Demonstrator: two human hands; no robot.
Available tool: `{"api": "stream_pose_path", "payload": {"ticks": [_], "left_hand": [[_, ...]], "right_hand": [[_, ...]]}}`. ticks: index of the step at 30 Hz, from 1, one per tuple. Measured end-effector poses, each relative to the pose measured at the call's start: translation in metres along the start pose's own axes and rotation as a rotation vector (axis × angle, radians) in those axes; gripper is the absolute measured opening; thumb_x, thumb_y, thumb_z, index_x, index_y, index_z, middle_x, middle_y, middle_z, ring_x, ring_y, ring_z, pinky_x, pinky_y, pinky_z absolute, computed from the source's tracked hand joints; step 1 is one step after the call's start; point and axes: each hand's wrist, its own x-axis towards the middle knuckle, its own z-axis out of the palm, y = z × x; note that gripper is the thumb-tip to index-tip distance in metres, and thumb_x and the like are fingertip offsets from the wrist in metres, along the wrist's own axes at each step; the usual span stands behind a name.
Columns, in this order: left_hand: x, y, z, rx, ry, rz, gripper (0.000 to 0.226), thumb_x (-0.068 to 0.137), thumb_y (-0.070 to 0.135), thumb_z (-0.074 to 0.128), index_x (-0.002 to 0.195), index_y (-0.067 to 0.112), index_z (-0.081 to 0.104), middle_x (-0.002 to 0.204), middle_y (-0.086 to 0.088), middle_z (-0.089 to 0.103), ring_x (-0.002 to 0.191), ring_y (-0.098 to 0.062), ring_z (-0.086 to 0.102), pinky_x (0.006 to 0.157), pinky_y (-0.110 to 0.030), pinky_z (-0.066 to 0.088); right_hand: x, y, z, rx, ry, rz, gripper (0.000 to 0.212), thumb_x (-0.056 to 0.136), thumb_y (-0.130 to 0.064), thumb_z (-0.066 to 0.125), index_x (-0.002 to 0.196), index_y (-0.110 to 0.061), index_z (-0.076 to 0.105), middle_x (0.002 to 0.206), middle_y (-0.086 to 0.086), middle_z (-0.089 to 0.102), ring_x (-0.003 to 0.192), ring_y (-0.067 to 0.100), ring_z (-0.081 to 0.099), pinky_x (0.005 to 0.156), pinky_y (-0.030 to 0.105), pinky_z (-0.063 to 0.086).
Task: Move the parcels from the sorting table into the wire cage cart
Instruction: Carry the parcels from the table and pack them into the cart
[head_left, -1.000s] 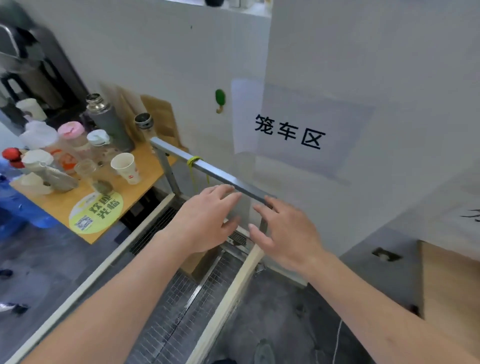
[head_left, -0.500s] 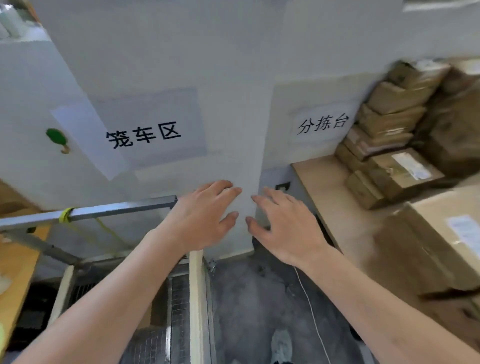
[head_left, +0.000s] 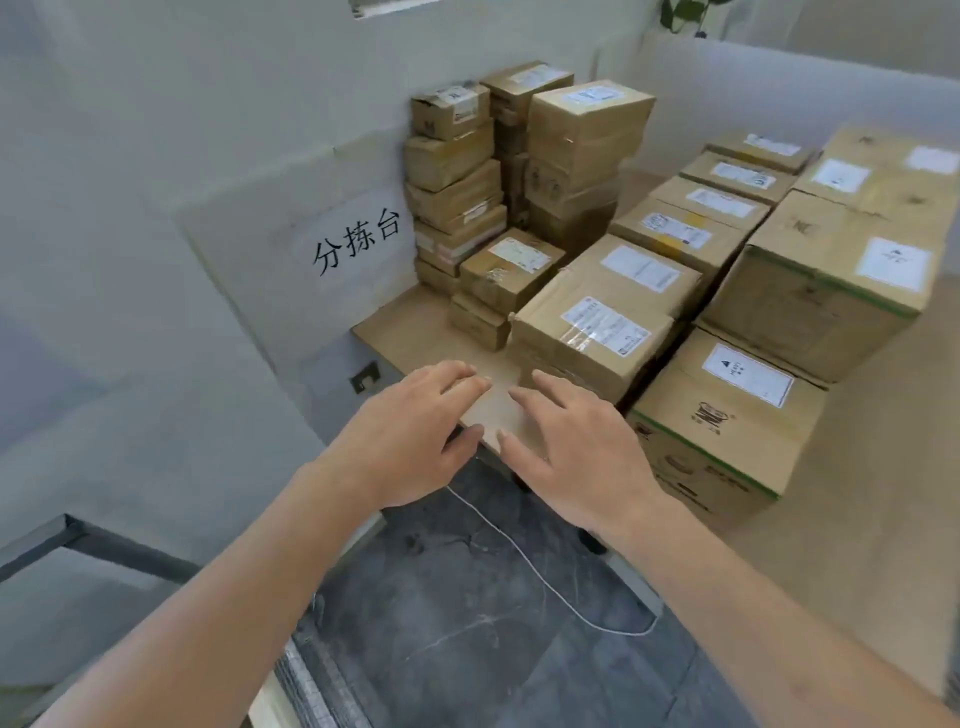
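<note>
Several brown cardboard parcels with white labels cover the wooden sorting table (head_left: 400, 322). Tall stacks (head_left: 457, 176) stand in the back corner against the wall. The nearest parcel (head_left: 592, 338) lies just beyond my fingertips; a green-edged box (head_left: 722, 426) sits to its right. My left hand (head_left: 410, 441) and my right hand (head_left: 576, 441) hover side by side over the table's front corner, fingers straight, holding nothing. Only a corner of the wire cage cart (head_left: 311, 691) shows at the bottom left, with its metal bar (head_left: 93, 545) above.
A wall sign (head_left: 358, 239) with black characters hangs left of the stacks. A white cord (head_left: 540, 577) trails over the dark grey floor between table and cart. A low white partition (head_left: 779, 83) runs behind the table.
The view has swung right from the cage cart to the sorting table. Both empty hands moved along with it and now hover over the table's front corner.
</note>
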Motion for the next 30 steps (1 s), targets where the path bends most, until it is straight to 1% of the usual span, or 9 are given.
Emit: {"api": "stream_pose_path", "payload": {"ticks": [3,7,9,12,13,15,18,26,30], "left_hand": [[0.039,0.049,0.014,0.017,-0.022,0.087,0.055,0.104,0.043,0.051,0.155,0.026,0.043,0.157,0.005,0.043,0.143,-0.017,0.043,0.109,-0.033,0.044],[0.085,0.116,0.032,0.003,-0.072,0.164,0.056,0.105,0.044,0.048,0.157,0.026,0.038,0.158,0.006,0.039,0.143,-0.015,0.041,0.108,-0.031,0.044],[0.104,0.144,0.045,0.002,-0.101,0.190,0.057,0.105,0.043,0.049,0.158,0.027,0.035,0.158,0.006,0.038,0.143,-0.016,0.040,0.109,-0.032,0.045],[0.130,0.176,0.066,0.009,-0.135,0.210,0.059,0.104,0.040,0.053,0.158,0.028,0.034,0.159,0.006,0.036,0.144,-0.017,0.040,0.109,-0.038,0.048],[0.138,0.184,0.072,0.009,-0.146,0.211,0.059,0.104,0.039,0.054,0.158,0.029,0.035,0.160,0.007,0.035,0.144,-0.016,0.040,0.108,-0.038,0.049],[0.154,0.199,0.084,-0.004,-0.172,0.212,0.057,0.104,0.040,0.053,0.157,0.027,0.036,0.159,0.006,0.035,0.143,-0.016,0.040,0.109,-0.037,0.047],[0.173,0.212,0.101,-0.012,-0.218,0.210,0.056,0.105,0.039,0.050,0.157,0.025,0.036,0.158,0.005,0.037,0.142,-0.017,0.041,0.107,-0.035,0.047],[0.228,0.198,0.167,-0.039,-0.310,0.218,0.054,0.105,0.037,0.052,0.156,0.025,0.038,0.159,-0.001,0.036,0.144,-0.023,0.040,0.108,-0.040,0.048],[0.259,0.179,0.201,-0.060,-0.368,0.188,0.054,0.105,0.035,0.053,0.156,0.023,0.038,0.167,-0.007,0.025,0.155,-0.028,0.023,0.115,-0.046,0.042]], "right_hand": [[-0.026,0.054,-0.014,0.005,0.007,0.096,0.060,0.101,-0.059,0.045,0.153,-0.029,0.049,0.163,0.002,0.041,0.149,0.020,0.038,0.120,0.037,0.031],[-0.059,0.123,-0.029,0.012,-0.006,0.192,0.061,0.101,-0.060,0.043,0.153,-0.029,0.049,0.162,0.003,0.041,0.147,0.021,0.039,0.118,0.041,0.035],[-0.071,0.153,-0.036,0.014,-0.010,0.244,0.066,0.098,-0.065,0.035,0.153,-0.030,0.049,0.162,0.003,0.041,0.147,0.022,0.040,0.115,0.042,0.038],[-0.083,0.195,-0.041,0.031,0.005,0.299,0.084,0.086,-0.071,0.016,0.151,-0.029,0.050,0.161,0.003,0.042,0.146,0.023,0.040,0.116,0.043,0.038],[-0.086,0.208,-0.042,0.029,0.005,0.315,0.084,0.086,-0.070,0.016,0.151,-0.029,0.051,0.161,0.003,0.042,0.146,0.023,0.040,0.116,0.042,0.036],[-0.090,0.231,-0.045,0.023,-0.016,0.357,0.071,0.094,-0.066,0.027,0.151,-0.029,0.049,0.161,0.003,0.041,0.146,0.023,0.039,0.116,0.039,0.033],[-0.093,0.261,-0.042,0.025,-0.050,0.408,0.057,0.102,-0.057,0.043,0.151,-0.030,0.047,0.163,0.003,0.038,0.146,0.025,0.038,0.115,0.039,0.033],[-0.069,0.312,-0.007,0.071,-0.141,0.543,0.058,0.104,-0.054,0.041,0.156,-0.028,0.041,0.168,0.006,0.027,0.151,0.028,0.030,0.118,0.039,0.028],[-0.048,0.329,0.021,0.114,-0.167,0.633,0.060,0.105,-0.053,0.040,0.159,-0.030,0.034,0.171,0.009,0.016,0.153,0.031,0.026,0.121,0.043,0.029]]}}
